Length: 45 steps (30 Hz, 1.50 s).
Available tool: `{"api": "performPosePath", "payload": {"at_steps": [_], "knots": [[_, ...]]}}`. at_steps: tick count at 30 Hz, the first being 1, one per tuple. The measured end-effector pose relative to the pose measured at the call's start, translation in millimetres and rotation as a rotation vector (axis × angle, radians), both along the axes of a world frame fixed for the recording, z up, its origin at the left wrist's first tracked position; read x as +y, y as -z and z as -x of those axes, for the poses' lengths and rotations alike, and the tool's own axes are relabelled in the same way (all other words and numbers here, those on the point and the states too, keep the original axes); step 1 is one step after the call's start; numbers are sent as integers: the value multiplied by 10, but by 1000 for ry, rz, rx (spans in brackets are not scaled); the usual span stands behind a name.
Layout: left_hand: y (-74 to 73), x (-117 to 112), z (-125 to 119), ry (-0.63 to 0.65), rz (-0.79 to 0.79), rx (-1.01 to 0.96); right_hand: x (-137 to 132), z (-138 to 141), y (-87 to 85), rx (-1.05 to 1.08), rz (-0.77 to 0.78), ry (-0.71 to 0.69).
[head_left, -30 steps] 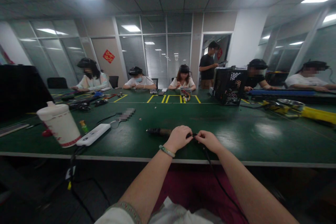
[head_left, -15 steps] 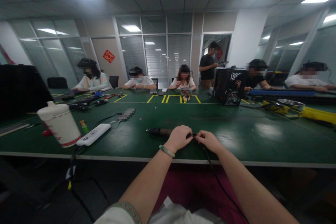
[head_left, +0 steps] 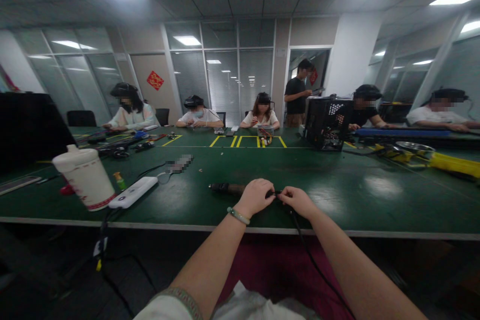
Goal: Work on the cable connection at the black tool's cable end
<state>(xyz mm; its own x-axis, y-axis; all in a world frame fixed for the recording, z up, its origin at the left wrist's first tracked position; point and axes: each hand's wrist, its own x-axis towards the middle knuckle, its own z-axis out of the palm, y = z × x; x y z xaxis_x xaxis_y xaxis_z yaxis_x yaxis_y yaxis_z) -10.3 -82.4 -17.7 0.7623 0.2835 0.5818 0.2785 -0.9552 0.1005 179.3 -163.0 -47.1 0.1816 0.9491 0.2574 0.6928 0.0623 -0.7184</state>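
A dark electric screwdriver (head_left: 225,188) lies along the green table with its narrow tip pointing left. My left hand (head_left: 258,195) is closed around its rear part, hiding that end of the body. Close by on the right, my right hand (head_left: 298,201) pinches the end of a black cable (head_left: 304,242) at the screwdriver's tail. Between the fingertips of both hands a short dark piece shows; whether plug and socket are joined cannot be made out. From below my right hand the cable drops over the table's front edge towards my lap.
On the left stand a white lidded cup (head_left: 84,180), a white power strip (head_left: 134,193) and a small green-and-yellow bottle (head_left: 120,181). A black computer case (head_left: 325,124) stands at the back right, near yellow tools (head_left: 453,164). Several people sit across the table (head_left: 240,162).
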Motion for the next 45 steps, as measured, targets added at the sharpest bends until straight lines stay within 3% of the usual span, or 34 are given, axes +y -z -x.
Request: {"api": "performPosePath", "payload": {"at_steps": [6, 15, 38, 45], "knots": [[-5, -8, -10, 69, -14, 10, 25, -8, 14, 0, 1, 3], [-15, -8, 8, 10, 7, -11, 2, -5, -1, 1, 5, 3], [-6, -11, -16, 73, -3, -3, 1, 4, -16, -15, -9, 5], [-24, -25, 2, 22, 16, -27, -8, 12, -23, -10, -12, 8]]}}
